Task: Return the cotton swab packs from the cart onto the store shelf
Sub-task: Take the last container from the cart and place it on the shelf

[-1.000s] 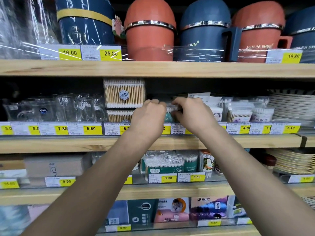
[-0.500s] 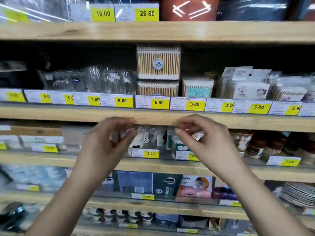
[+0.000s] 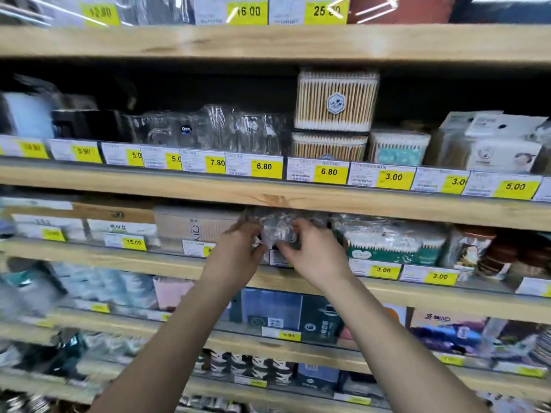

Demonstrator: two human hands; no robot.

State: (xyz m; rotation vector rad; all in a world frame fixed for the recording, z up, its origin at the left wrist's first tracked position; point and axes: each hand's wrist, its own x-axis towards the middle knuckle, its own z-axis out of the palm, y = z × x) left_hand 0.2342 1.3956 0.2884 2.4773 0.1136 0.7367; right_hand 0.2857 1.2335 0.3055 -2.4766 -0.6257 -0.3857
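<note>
Pack [image 3: 278, 231] in crinkly clear wrap, presumably cotton swabs, sits at the mouth of the shelf [image 3: 89, 255] straight ahead of you. Its long axis seems to run left to right. Your left hand [image 3: 235, 254] and right hand [image 3: 313, 254] pinch its two ends, equally near. Green-banded packs [image 3: 387, 245] lie just to the right, so push straight back.

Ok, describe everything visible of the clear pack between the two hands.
The clear pack is a small bundle in crinkly, shiny plastic; its contents are too blurred to tell. It is at the front of the shelf, left of a green-labelled swab pack. The left hand grips its left side, the right hand its right.
</note>
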